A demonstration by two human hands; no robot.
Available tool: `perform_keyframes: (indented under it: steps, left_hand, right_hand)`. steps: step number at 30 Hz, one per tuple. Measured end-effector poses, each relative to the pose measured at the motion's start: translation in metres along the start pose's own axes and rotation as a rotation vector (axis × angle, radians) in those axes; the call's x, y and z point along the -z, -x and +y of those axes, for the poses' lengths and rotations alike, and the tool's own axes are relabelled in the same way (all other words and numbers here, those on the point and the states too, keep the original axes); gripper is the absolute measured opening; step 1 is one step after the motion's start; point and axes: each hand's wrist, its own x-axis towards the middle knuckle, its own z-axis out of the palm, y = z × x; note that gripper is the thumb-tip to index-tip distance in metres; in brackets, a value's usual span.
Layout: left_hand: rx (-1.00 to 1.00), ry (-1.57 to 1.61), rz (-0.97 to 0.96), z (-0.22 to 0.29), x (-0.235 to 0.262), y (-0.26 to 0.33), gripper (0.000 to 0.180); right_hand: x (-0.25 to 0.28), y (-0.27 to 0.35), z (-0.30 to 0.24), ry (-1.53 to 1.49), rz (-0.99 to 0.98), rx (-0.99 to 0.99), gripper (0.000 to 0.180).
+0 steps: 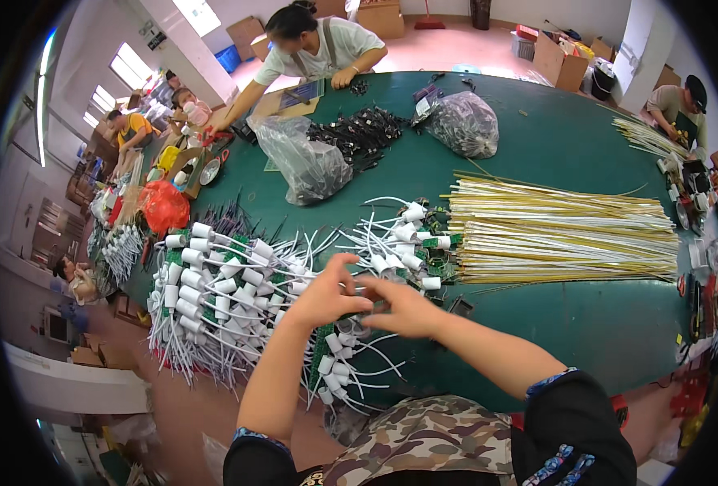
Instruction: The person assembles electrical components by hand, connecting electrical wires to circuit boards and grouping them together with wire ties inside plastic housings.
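My left hand (326,293) and my right hand (403,308) meet over the near middle of the table, fingers bent toward each other. Both look closed in a pinch; whatever is between the fingers is hidden. Left of them lies a big heap of white cylinders (187,293) with green circuit boards and white wires. Just beyond my hands is a smaller group of the same cylinders (405,233). Below my left hand, more of these cylinders (334,366) lie at the table's near edge, their wires trailing right.
Long yellow and white strips (565,231) lie in a wide bundle at the right on the green table (569,324). Beyond are a clear bag (298,158), black wired parts (363,134) and a filled bag (464,123). Co-workers sit across (326,53) and at far right (675,109).
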Motion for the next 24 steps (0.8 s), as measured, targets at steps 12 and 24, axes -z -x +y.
perform_keyframes:
  steps: [12,24]
  left_hand:
    - [0.083,0.524,0.072,-0.049,-0.046,-0.002,0.029]
    - [0.067,0.612,0.249,-0.044,-0.068,0.001,0.016]
  right_hand:
    - [0.011,-0.003,0.034,-0.223,0.230,-0.190,0.026]
    - [0.005,-0.001,0.025,-0.214,0.213,-0.221,0.026]
